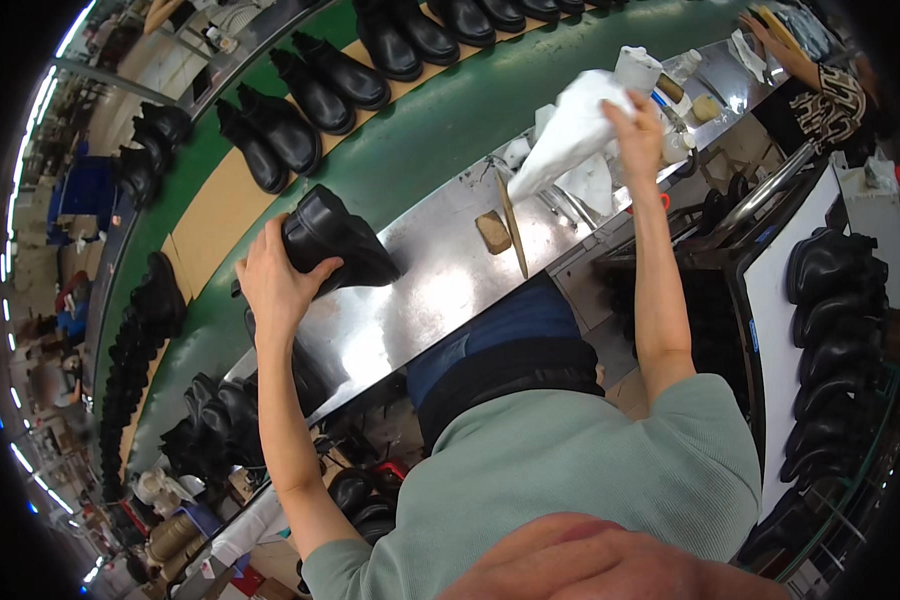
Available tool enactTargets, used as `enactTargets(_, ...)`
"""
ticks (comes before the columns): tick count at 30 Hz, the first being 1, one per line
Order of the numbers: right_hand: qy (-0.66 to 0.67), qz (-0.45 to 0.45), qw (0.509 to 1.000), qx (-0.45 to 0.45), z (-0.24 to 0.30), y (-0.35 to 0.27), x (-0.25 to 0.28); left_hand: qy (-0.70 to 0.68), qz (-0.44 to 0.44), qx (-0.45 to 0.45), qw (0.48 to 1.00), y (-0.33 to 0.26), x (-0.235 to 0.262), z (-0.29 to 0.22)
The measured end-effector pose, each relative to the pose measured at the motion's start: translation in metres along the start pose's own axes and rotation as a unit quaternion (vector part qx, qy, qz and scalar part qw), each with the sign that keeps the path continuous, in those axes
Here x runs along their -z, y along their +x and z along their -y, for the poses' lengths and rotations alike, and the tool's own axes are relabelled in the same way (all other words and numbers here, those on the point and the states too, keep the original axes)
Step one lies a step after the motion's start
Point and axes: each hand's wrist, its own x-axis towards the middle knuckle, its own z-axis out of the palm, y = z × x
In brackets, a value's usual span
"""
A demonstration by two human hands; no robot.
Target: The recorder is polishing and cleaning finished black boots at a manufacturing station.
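My left hand (273, 278) is wrapped round a black ankle boot (342, 242), thumb on one side and fingers on the other. The boot lies tilted at the edge of the shiny metal table (425, 300), its toe pointing right. In my right hand (637, 140) is a crumpled white sheet (575, 125), thin like tissue paper, held up above the table's far part. Between the hands, a small brown block (492, 232) lies beside a slim, pointed wooden stick (512, 225).
Behind the table, a green belt (400, 140) carries pairs of black boots (325, 80). Clear bottles (678, 147) and a white roll (637, 66) stand at the far right. A rack with several black boots (830, 340) is at my right. Another person's arm (785, 55) reaches in there.
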Motion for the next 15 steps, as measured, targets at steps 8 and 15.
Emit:
enactTargets(8, 0.433, -0.158, 0.874, -0.154, -0.018, 0.135, 0.105, 0.005, 0.032, 0.0, 0.999, 0.02, -0.001, -0.003)
enactTargets(15, -0.003, -0.154, 0.986, -0.067, -0.082, 0.225, 0.165, 0.011, 0.056, 0.024, 0.998, 0.033, 0.003, -0.007)
